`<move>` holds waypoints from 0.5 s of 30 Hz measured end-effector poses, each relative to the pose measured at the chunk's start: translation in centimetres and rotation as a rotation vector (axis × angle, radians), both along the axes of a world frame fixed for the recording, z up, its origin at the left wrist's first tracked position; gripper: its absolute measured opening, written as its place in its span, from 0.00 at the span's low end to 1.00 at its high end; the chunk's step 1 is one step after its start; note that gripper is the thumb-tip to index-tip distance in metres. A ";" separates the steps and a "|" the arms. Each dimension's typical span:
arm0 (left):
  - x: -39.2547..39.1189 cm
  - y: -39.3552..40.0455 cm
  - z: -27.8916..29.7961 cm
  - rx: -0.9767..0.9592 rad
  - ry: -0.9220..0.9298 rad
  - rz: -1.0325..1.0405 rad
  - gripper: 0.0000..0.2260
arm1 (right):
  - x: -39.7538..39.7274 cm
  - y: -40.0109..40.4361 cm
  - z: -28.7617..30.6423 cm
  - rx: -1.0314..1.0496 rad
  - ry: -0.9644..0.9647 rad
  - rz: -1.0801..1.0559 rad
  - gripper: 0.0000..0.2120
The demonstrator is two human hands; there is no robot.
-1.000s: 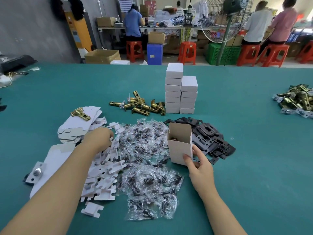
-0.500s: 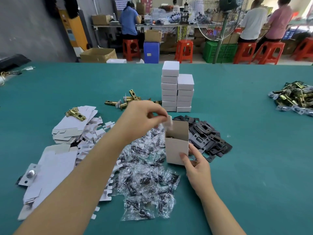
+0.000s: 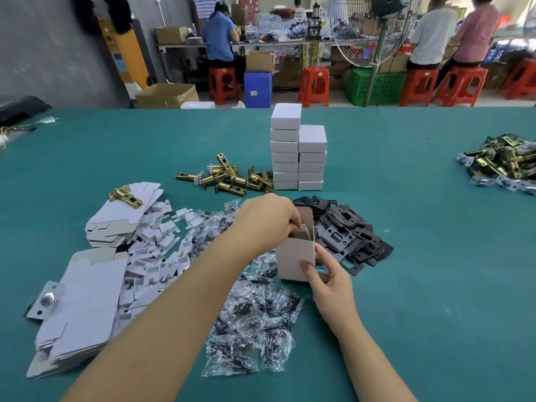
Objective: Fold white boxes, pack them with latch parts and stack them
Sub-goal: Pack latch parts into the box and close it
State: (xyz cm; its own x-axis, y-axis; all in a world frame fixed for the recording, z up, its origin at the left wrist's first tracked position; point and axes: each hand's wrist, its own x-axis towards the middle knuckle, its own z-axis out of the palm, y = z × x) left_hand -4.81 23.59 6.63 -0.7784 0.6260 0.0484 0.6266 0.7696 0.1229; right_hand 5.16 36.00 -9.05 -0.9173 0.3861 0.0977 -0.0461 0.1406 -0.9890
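A small white box point(image 3: 294, 261) stands upright on the green table point(image 3: 420, 271), its top flaps open. My right hand point(image 3: 329, 281) grips its lower right corner, thumb on the front face. My left hand point(image 3: 268, 220) is over the opening with curled fingertips inside the box; what they pinch is hidden. Behind stand two stacks of closed white boxes point(image 3: 298, 152). Brass latch bolts point(image 3: 232, 178) lie left of the stacks. Black strike plates point(image 3: 348, 230) lie right of the box, bagged screws point(image 3: 255, 323) in front, small white card inserts point(image 3: 156, 250) to the left.
Flat unfolded box blanks point(image 3: 81, 309) lie at the near left, one more pile point(image 3: 121, 216) behind with a brass latch on it. Another heap of latches point(image 3: 504, 163) sits at the far right. People work at benches beyond the table.
My left hand went from the white insert pile to the box, carrying a small white piece, and now dips its fingertips into the opening. My right hand kept hold of the box.
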 end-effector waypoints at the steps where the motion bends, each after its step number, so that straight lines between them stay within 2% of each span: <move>1: -0.1 0.2 -0.1 -0.020 -0.009 -0.006 0.09 | 0.0 0.0 0.0 0.003 0.000 0.004 0.18; 7: -0.2 0.8 -0.2 -0.104 0.009 -0.018 0.09 | -0.2 -0.2 0.2 0.015 -0.026 -0.007 0.19; 10: 0.7 1.2 0.0 0.010 0.060 -0.001 0.09 | -0.3 -0.4 0.2 0.042 -0.039 -0.012 0.17; 13: 1.7 3.0 0.4 0.277 0.150 -0.037 0.10 | -0.2 -0.4 -0.1 0.058 -0.043 -0.017 0.15; 15: 2.7 5.6 0.0 0.258 0.136 -0.090 0.10 | -0.3 -0.2 -0.4 0.078 -0.066 -0.025 0.10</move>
